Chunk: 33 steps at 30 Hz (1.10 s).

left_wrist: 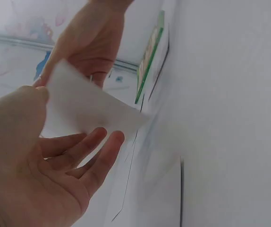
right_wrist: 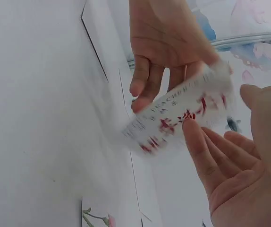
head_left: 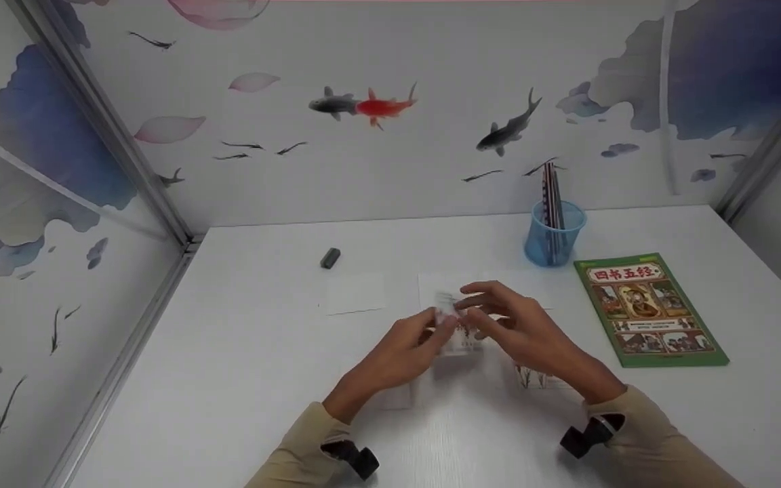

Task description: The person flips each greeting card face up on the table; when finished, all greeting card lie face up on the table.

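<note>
mid-handling, by the look of it: one small card lifted off the white table and held between both hands, several other cards lying flat below, one blank white card well to the left, another flower-printed card just beside the right wrist. looks partway through, with more cards on the table than in the hands; cannot tell how many have been dealt with.

left hand pinching the card's near-left edge, thumb on top, fingers spread loosely beneath its blank underside. right hand meeting it from the far side, fingertips touching the printed face with its red marks, thumb hovering apart from it; whether a firm pinch or only a light touch, cannot tell. card tilted, one corner dipping towards the table, blurred in the head and right wrist views.

elsewhere: blue cup holding pencils, green booklet to the right, small grey eraser far left.
</note>
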Each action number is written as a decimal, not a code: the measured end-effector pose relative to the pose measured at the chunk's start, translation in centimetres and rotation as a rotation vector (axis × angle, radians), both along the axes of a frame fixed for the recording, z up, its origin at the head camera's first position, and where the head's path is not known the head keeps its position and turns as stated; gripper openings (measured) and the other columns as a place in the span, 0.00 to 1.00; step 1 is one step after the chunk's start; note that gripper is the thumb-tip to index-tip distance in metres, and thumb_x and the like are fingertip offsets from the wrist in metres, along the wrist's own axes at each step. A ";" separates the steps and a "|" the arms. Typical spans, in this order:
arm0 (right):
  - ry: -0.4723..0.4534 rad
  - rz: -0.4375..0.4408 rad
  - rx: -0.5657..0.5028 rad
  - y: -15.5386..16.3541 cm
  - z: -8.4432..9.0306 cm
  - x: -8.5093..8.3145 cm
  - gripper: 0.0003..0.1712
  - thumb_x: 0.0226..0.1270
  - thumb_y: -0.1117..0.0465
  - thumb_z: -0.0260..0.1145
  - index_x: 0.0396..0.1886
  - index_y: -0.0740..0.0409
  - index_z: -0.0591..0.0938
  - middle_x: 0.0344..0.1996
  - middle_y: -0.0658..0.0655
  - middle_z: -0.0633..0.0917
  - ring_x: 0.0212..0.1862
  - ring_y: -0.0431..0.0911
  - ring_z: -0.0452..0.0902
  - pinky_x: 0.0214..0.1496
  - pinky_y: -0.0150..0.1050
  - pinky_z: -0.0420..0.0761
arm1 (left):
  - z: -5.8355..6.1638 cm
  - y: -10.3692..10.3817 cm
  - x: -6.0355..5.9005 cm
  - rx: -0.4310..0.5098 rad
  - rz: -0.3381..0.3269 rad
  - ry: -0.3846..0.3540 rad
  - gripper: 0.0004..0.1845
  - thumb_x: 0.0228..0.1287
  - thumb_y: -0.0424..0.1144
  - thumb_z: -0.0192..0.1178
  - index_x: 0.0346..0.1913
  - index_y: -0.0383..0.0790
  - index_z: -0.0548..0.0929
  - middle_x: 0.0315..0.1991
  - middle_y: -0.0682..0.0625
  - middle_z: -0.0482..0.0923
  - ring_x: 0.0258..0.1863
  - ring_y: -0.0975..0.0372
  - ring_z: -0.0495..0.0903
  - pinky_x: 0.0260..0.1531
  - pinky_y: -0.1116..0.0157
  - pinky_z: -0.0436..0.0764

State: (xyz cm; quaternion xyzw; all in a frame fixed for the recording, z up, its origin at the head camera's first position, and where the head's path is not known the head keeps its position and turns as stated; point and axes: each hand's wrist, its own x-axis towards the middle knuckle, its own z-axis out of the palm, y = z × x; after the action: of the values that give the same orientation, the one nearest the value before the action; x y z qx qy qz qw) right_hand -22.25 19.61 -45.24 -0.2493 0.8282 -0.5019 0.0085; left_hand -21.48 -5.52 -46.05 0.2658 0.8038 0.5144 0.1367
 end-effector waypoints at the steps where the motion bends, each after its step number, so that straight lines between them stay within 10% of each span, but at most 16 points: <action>1: 0.017 0.011 0.009 -0.1 0.0 0.0 0.22 0.84 0.49 0.64 0.72 0.43 0.78 0.62 0.48 0.89 0.59 0.43 0.89 0.57 0.38 0.90 | -0.1 0.0 0.0 0.047 0.005 -0.048 0.29 0.88 0.59 0.48 0.76 0.45 0.74 0.64 0.49 0.83 0.58 0.64 0.87 0.57 0.64 0.87; 9: 0.205 -0.050 0.155 0.1 -0.6 -0.2 0.30 0.75 0.61 0.75 0.73 0.49 0.80 0.68 0.48 0.85 0.70 0.48 0.80 0.64 0.57 0.84 | -0.8 -0.2 -0.3 0.172 0.011 -0.180 0.27 0.84 0.38 0.53 0.81 0.46 0.69 0.63 0.50 0.84 0.58 0.61 0.87 0.56 0.64 0.87; 17: 0.031 -0.182 0.224 0.6 -0.7 -0.8 0.46 0.70 0.46 0.79 0.80 0.57 0.69 0.29 0.48 0.88 0.33 0.41 0.84 0.43 0.39 0.85 | -0.8 -0.4 -0.8 0.360 0.197 -0.226 0.35 0.74 0.36 0.69 0.78 0.39 0.64 0.64 0.34 0.84 0.60 0.47 0.89 0.54 0.56 0.91; 25: 0.063 -0.164 0.182 0.3 -0.7 -0.5 0.56 0.67 0.48 0.81 0.87 0.46 0.60 0.70 0.58 0.82 0.65 0.53 0.84 0.59 0.51 0.87 | -1.1 -0.3 -0.7 0.134 0.216 0.026 0.14 0.83 0.40 0.60 0.65 0.51 0.84 0.59 0.52 0.88 0.59 0.61 0.86 0.66 0.55 0.81; 33: 0.123 0.069 0.237 0.3 -0.9 -0.1 0.30 0.69 0.63 0.79 0.69 0.47 0.83 0.71 0.56 0.80 0.63 0.51 0.82 0.51 0.41 0.91 | -1.5 -0.2 -0.8 0.008 0.170 0.105 0.13 0.83 0.43 0.61 0.63 0.53 0.87 0.59 0.57 0.87 0.62 0.61 0.83 0.64 0.53 0.80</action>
State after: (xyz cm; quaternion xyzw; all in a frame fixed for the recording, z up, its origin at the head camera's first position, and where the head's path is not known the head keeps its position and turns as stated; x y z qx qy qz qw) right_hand -22.33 19.88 -46.12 -0.3053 0.8714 -0.3839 0.0045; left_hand -22.27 -5.70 -47.53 0.2237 0.8275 0.5127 0.0488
